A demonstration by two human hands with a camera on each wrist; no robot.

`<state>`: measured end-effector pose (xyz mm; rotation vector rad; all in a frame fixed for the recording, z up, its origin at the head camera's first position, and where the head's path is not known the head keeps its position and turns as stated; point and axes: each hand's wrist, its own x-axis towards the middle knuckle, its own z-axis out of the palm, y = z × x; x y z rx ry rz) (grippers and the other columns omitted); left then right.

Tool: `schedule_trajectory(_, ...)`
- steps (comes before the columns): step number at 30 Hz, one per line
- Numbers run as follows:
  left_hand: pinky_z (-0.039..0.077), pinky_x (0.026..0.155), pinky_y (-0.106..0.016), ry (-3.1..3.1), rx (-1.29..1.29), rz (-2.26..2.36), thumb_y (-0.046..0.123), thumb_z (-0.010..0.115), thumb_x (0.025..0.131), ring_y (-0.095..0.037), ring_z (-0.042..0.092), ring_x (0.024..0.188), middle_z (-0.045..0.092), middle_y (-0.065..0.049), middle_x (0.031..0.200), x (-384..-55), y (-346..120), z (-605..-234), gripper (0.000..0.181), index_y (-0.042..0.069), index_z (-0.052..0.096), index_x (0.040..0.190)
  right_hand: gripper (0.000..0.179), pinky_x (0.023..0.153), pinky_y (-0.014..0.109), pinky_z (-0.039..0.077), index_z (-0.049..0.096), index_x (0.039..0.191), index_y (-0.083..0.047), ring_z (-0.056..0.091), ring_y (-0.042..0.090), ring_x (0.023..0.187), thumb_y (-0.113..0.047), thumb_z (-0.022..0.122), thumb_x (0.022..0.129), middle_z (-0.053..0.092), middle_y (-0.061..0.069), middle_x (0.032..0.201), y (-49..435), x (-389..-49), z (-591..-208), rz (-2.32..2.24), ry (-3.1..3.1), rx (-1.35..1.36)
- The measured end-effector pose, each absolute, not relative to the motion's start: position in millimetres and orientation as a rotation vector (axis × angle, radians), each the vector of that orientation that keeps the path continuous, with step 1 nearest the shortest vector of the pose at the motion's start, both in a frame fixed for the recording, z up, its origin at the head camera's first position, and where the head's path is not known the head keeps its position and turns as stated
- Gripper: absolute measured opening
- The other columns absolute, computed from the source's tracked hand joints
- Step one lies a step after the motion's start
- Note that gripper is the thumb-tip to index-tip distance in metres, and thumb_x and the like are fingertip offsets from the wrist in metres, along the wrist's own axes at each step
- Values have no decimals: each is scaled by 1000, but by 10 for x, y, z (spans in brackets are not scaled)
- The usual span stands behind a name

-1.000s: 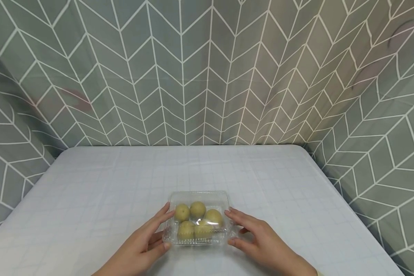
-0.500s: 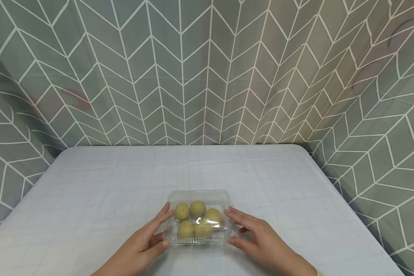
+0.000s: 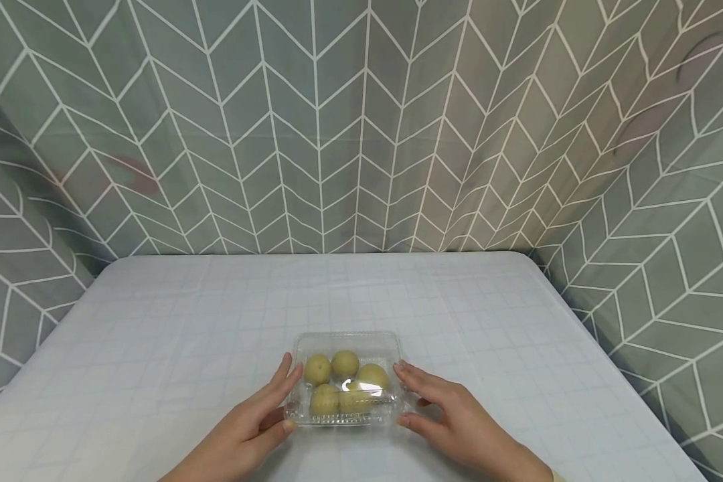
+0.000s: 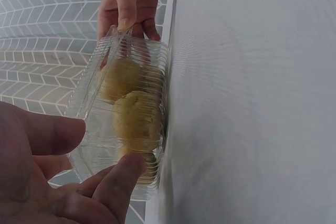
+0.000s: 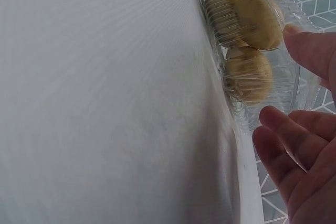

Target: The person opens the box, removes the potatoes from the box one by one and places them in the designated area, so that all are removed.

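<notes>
A clear plastic clamshell container (image 3: pixel 346 340) sits on the white-covered table, its see-through lid over several round yellow-green pieces (image 3: pixel 345 363). Their surface looks matte and slightly cracked in the wrist views; their kind is unclear. My left hand (image 3: pixel 247 428) lies along the left side, fingers spread and extended, thumb at the front left corner. On the right side, my right hand (image 3: pixel 458 415) has its fingertips at the edge and its thumb by the front corner. In the left wrist view, fingertips (image 4: pixel 134 163) overlap the ribbed wall of the container.
A white cloth with a faint grid covers the table (image 3: pixel 217 308). Behind it and along both sides hangs a grey-green curtain (image 3: pixel 349 134) with white chevron lines. The container stands near the front edge, in the middle.
The fingers of my left hand have shifted very slightly outward from the container's left edge. My right hand and the container stay practically in place.
</notes>
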<state>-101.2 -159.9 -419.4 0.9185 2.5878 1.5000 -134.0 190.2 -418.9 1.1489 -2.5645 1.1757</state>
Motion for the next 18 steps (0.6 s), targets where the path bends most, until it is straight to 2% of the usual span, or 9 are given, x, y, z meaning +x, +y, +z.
schedule_trajectory(4,40,98,-19,2571,913,1506,17,59,101,-11,28,139,21,-19,159,-1016,-1617,-4191,64,10,29,156,62,79,27,55,49,146,-7,52,23,129,-28,71,92,49,16,146,1896,-1339,-4187,1173,-2547,1158)
schedule_trajectory(6,40,98,-20,2527,904,1517,17,58,101,-10,25,140,21,-18,159,-1023,-1625,-4184,64,9,27,157,61,78,27,55,50,146,-7,52,23,128,-27,71,92,49,16,145,1895,-1337,-4186,1170,-2540,1162)
schedule_trajectory(10,46,95,-24,2533,811,1466,24,55,103,-21,43,132,26,-14,158,-1019,-1632,-4152,63,16,24,158,60,78,28,55,50,146,-9,61,18,116,-29,70,93,48,18,146,1894,-1335,-4185,1150,-2565,1158)
schedule_trajectory(13,48,93,-28,2570,775,1433,27,54,104,-28,51,125,31,-12,156,-1023,-1628,-4135,63,20,25,158,60,79,30,55,48,147,-11,64,16,109,-30,69,94,47,19,146,1897,-1338,-4184,1128,-2584,1159)
schedule_trajectory(18,49,94,-30,2605,791,1398,29,54,103,-30,50,127,31,-10,156,-1029,-1630,-4131,63,20,25,158,61,81,30,55,47,148,-12,60,22,118,-30,69,94,47,18,147,1906,-1350,-4185,1108,-2585,1168)
